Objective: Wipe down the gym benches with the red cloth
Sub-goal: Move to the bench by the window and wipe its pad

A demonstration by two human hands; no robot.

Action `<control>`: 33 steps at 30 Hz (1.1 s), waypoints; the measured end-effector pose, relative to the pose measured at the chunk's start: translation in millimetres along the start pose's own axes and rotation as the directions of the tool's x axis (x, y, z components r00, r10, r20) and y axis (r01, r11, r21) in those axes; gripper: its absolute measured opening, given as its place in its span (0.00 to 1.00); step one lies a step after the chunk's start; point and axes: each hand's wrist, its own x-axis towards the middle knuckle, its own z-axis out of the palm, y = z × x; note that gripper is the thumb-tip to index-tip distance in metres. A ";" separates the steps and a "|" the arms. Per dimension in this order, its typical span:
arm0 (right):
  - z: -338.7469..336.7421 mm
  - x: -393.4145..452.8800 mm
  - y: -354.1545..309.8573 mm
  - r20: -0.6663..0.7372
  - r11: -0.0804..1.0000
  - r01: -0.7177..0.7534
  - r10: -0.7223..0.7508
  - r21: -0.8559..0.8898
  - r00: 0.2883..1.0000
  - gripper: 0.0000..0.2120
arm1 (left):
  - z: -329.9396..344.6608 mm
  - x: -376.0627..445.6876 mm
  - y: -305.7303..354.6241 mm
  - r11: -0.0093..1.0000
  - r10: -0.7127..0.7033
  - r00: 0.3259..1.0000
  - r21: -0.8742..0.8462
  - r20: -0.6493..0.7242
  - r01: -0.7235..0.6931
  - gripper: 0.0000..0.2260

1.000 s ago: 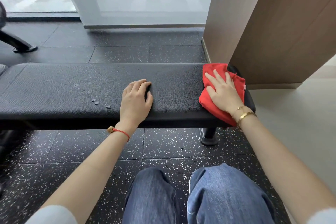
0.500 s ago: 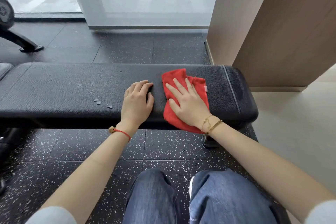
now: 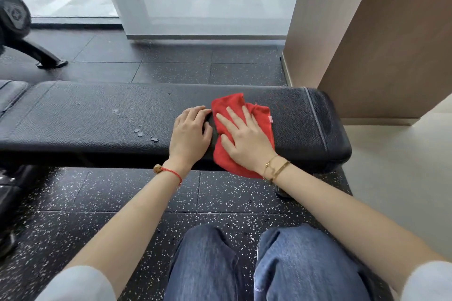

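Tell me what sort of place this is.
Most likely a gym: a long black padded leather-textured bench, black rubber floor tiles flecked with white, and what looks like a black piece of exercise equipment on an angled leg by the window.

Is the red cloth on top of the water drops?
No, the red cloth lies right of the water drops, under the right hand.

black bench [image 3: 73,124]: red cloth [image 3: 263,115], droplets [image 3: 140,131], both hands on top.
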 end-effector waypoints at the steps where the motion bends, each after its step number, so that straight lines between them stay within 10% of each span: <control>1: -2.0 -4.4 9.0 -0.013 1.000 0.004 -0.004 -0.009 1.000 0.26 | -0.3 0.1 -0.4 1.000 0.003 1.000 0.000 0.004 -0.003 0.16; 10: -9.9 30.7 36.6 -0.007 0.955 -0.291 0.292 0.065 0.956 0.26 | -1.2 0.4 1.4 1.000 -0.014 1.000 0.010 0.001 0.014 0.15; 19: -8.2 16.7 28.2 0.037 0.991 -0.004 -0.001 0.136 0.999 0.25 | -3.1 1.2 -0.9 1.000 -0.002 1.000 -0.006 0.022 0.003 0.16; 27: -30.6 40.3 113.3 0.069 0.896 -0.438 0.434 0.072 0.898 0.25 | -2.4 -0.5 -0.9 1.000 -0.008 1.000 0.011 0.020 0.008 0.16; 33: -14.1 54.7 49.9 0.099 0.979 -0.174 0.164 0.105 0.982 0.26 | -2.3 0.5 -0.7 1.000 -0.007 1.000 0.016 0.020 0.007 0.16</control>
